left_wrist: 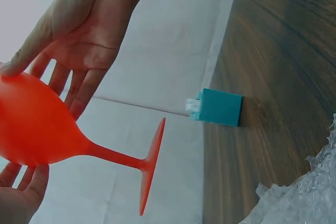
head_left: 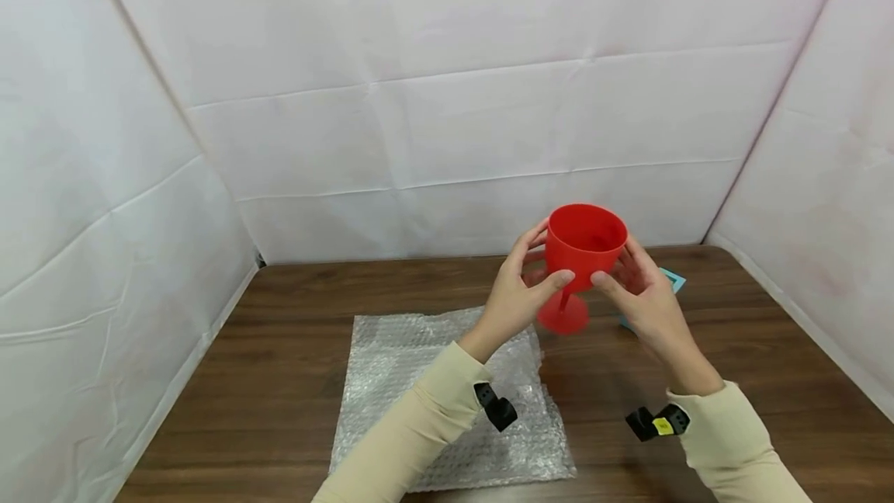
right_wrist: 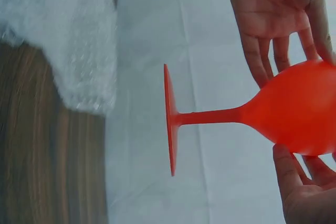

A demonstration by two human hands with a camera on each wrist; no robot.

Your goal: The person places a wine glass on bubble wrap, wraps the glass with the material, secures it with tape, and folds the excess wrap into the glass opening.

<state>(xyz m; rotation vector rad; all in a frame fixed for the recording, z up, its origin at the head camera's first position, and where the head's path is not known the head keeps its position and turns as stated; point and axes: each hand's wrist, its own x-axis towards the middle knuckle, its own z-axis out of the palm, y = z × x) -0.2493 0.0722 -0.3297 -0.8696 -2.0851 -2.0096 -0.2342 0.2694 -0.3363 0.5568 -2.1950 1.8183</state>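
Observation:
A red plastic goblet is held up above the table by both hands, its bowl at the top, the foot lowest and slightly tilted. My left hand grips the left side of the bowl, thumb on the near face and fingers round behind. On the opposite side my right hand holds the bowl in the same way. The wrist views show the bare stem and round foot of the goblet, with the left hand at the bottom of the left wrist view and the right hand low in the right wrist view.
A sheet of bubble wrap lies flat on the dark wooden table, left of the goblet. Behind my right hand stands a teal box with something whitish at its top. White cloth walls enclose the table's back and sides.

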